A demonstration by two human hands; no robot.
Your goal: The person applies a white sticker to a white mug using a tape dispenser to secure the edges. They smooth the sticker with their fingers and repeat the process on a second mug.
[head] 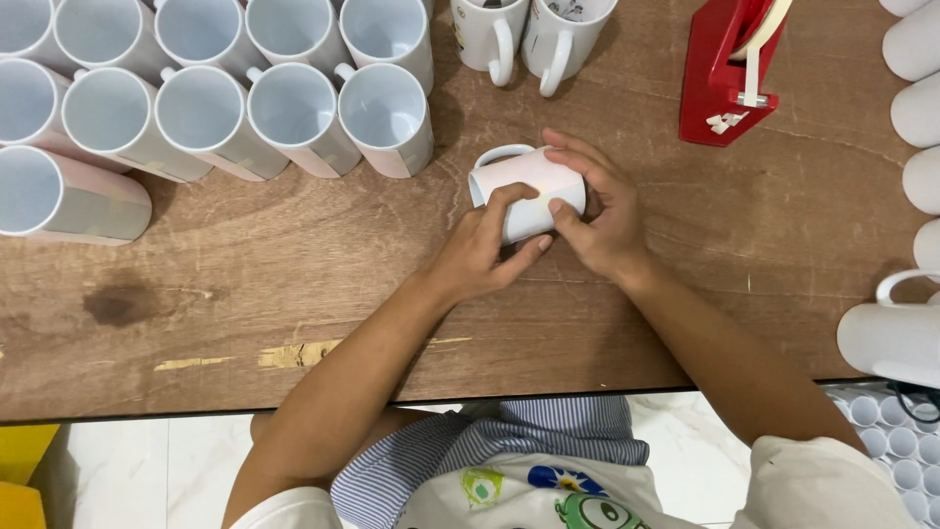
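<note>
Gripping a white mug lying sideways on the tabletop, left hand and right hand both close around its paper wrap. Risk: wrap shifts crooked if thumbs loosen; tape dispenser sits beyond right hand.

No packages, signs, screens; pale paper wrap around held mug.

mug partly hidden by fingers, tape dispenser cropped
</note>
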